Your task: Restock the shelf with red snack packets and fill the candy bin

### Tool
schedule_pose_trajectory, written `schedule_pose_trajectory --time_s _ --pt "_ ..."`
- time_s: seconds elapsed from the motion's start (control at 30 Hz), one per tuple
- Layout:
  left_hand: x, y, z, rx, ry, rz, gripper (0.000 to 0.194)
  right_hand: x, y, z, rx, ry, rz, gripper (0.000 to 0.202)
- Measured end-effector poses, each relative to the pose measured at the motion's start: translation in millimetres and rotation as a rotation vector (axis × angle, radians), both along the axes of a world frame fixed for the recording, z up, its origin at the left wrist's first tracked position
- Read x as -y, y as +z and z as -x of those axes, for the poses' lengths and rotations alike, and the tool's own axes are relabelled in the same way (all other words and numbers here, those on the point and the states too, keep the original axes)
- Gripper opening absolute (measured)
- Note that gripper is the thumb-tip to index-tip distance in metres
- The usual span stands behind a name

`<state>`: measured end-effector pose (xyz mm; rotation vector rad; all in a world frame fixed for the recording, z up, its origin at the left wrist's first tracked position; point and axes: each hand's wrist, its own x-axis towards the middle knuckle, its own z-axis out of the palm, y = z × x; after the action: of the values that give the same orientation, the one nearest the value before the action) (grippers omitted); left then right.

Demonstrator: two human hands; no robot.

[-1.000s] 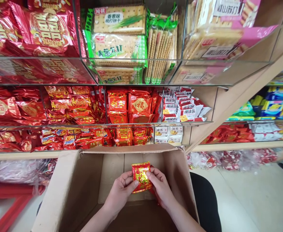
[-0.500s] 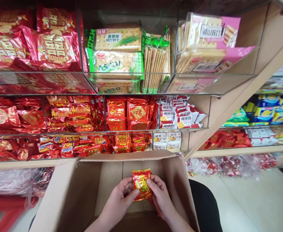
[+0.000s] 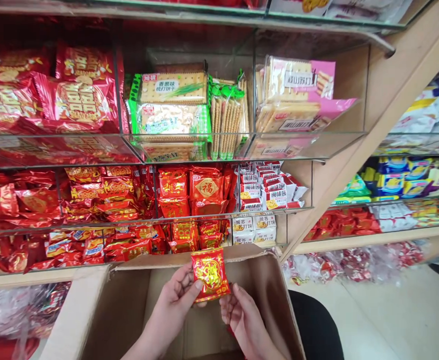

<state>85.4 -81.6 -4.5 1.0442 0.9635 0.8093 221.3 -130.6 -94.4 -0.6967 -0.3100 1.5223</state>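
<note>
1. The left hand (image 3: 172, 302) is holding a small red packet (image 3: 212, 275), its thumb pressing on the printed front and its fingers tucking in behind; that grip is closing firmly on the lower left side, probably to leave most of the gold design uncovered.

2. The packet is sitting above the cardboard box (image 3: 274, 292), its top edge overlapping the far rim in this view. Its front is facing the wearer, seemingly so that the print can be looked at.

3. Over on the other side, the right hand (image 3: 247, 320) is bending its fingers just beside the packet's lower right corner. Whether that grip is touching the packet or standing free, nobody can tell from here. A bit of red (image 3: 230, 329) is showing under the fingers, too little to name.

4. Behind the box, the shelves are carrying packs in rows: green-edged crackers (image 3: 170, 117) and pink-edged crackers (image 3: 298, 90) are lying in neighbouring compartments, with a clear divider (image 3: 255, 90) standing between them, likely to stop the kinds from mixing.

5. Lower down, white packets (image 3: 255, 230) are stacking up neatly, labels facing outward, presumably for easy reading. The box is standing close against the shelving, perhaps to keep everything within easy reach.
</note>
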Motion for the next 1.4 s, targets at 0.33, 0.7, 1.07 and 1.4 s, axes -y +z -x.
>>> schedule_pose_trajectory --time_s 0.33,0.7,1.07,1.4 --pt "11 -17.7 -19 0.075 -0.094 -0.066 0.026 3 2.3 1 0.046 -0.009 -0.168 0.016" --pt "-10 26.4 4 -0.484 -0.405 -0.443 0.024 6 7.4 1 0.275 0.000 -0.148 0.022" --pt "-54 38.2 -8 -0.270 -0.057 -0.021 0.037 7 21.0 -6 0.145 0.028 -0.048 0.026" --pt "-98 32.8 -49 -0.149 -0.090 0.323 0.017 4 22.7 -4 0.214 0.047 -0.008 0.028"
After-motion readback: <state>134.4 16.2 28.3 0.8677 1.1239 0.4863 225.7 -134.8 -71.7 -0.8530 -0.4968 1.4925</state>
